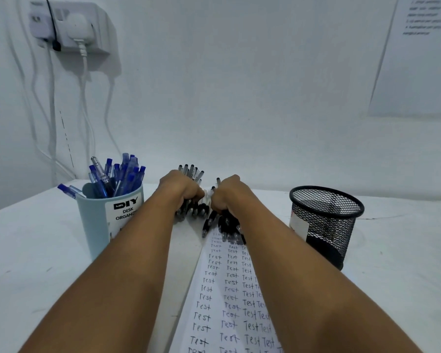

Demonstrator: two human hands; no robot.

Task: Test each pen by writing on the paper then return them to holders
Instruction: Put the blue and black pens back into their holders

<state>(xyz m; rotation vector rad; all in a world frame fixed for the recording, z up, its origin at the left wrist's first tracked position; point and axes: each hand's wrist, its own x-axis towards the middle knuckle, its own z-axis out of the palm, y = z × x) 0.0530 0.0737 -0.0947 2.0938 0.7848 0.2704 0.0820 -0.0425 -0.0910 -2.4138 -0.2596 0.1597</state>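
Paper (222, 301) between forearms; blue holder (105, 220) left, mesh holder (326, 225) right.

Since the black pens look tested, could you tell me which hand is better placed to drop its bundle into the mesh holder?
Right, probably. The right hand grips black pens nearest the mesh holder; the left hand would have to cross over.

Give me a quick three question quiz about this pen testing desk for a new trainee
1. True or false: the blue pens stand in the light blue desk organizer.
2. Which hand grips the black pens lying over the top of the paper? A left hand B right hand
3. Fill in: the word written repeatedly on the paper is ____.

Key: 1 true; 2 B; 3 Test. The black mesh holder looks empty of pens.
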